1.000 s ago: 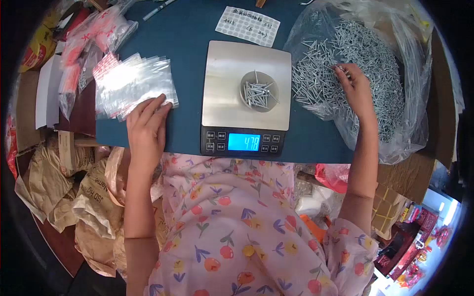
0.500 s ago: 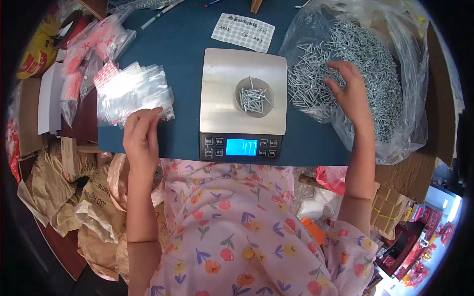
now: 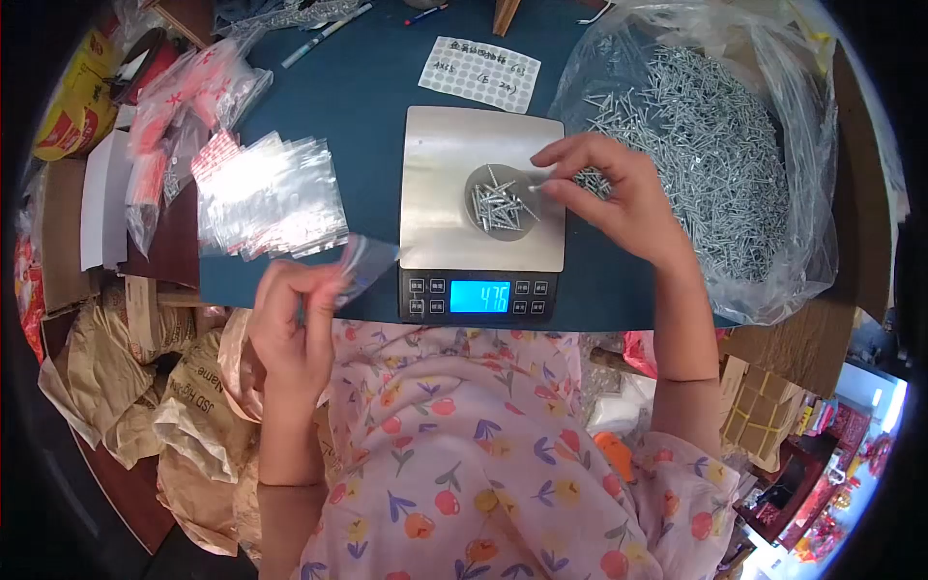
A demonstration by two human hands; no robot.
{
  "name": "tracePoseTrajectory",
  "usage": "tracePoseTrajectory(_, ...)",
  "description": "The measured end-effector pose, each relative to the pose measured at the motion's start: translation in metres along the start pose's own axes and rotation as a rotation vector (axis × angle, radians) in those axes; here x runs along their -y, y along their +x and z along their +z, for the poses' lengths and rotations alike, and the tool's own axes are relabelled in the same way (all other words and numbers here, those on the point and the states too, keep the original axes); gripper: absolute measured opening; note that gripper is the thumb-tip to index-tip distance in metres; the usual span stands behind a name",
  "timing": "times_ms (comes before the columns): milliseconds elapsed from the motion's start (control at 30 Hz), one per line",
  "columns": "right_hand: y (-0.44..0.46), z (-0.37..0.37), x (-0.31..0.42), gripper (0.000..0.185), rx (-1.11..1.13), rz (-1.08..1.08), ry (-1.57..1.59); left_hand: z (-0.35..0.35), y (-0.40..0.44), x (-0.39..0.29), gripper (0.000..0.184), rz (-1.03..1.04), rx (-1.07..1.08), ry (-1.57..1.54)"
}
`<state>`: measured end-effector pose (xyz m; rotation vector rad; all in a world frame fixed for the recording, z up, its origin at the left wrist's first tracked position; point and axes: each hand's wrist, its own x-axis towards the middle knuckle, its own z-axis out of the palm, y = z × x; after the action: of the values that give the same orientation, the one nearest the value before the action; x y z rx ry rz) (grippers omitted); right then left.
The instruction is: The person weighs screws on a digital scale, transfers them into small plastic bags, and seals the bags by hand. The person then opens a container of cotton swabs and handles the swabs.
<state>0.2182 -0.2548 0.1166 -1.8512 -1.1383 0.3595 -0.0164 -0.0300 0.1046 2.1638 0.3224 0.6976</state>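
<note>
My left hand (image 3: 295, 324) pinches one small clear plastic bag (image 3: 365, 269), just below the fanned stack of clear bags (image 3: 271, 198). My right hand (image 3: 619, 198) hovers at the right edge of the scale's steel plate (image 3: 435, 174), thumb and fingers apart beside the round dish (image 3: 517, 228). Nothing shows between those fingers. Several silver screws (image 3: 496, 208) stand and lie in the dish. The scale's blue display (image 3: 480, 297) reads about 476. At the right, a large open clear bag (image 3: 807, 203) holds a heap of loose screws (image 3: 715, 155).
Behind the scale lies a dotted sticker sheet (image 3: 480, 74) with handwriting. Pens (image 3: 327, 36) rest at the table's back edge. Red-and-clear bags (image 3: 198, 97) and a white box (image 3: 104, 198) are at the left. Brown paper bags (image 3: 198, 425) sit below the table's left side.
My left hand has lifted a bag off the stack and moved toward the scale. My right hand has left the screw heap and come to the dish. The reading went from 478 to 476.
</note>
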Motion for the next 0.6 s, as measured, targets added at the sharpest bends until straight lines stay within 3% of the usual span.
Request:
tracePoseTrajectory(67, -0.009, -0.001, 0.000, 0.013, -0.006, 0.156, 0.265, 0.002, -0.002, -0.009, 0.009, -0.052, 0.062, -0.030)
tracePoseTrajectory(267, -0.014, -0.009, 0.013, 0.015, 0.283, 0.299, 0.015, 0.013, 0.000, -0.019, 0.016, 0.092, 0.231, -0.145)
tracePoseTrajectory(367, -0.017, 0.002, 0.006, 0.009, 0.199, 0.089, -0.111, 0.015, 0.001, -0.022, 0.021, 0.101, 0.298, -0.189)
tracePoseTrajectory(467, -0.018, 0.004, -0.005, 0.005, 0.127, 0.034, -0.069, 0.016, 0.000, -0.025, 0.025, 0.097, 0.362, -0.193)
tracePoseTrajectory(567, -0.018, 0.004, -0.010, 0.013, -0.052, -0.033, 0.097, 0.016, 0.002, -0.029, 0.028, 0.099, 0.404, -0.202)
tracePoseTrajectory(600, -0.018, 0.006, -0.008, 0.013, -0.050, 0.089, 0.415, 0.015, 0.003, -0.031, 0.029, 0.101, 0.420, -0.211)
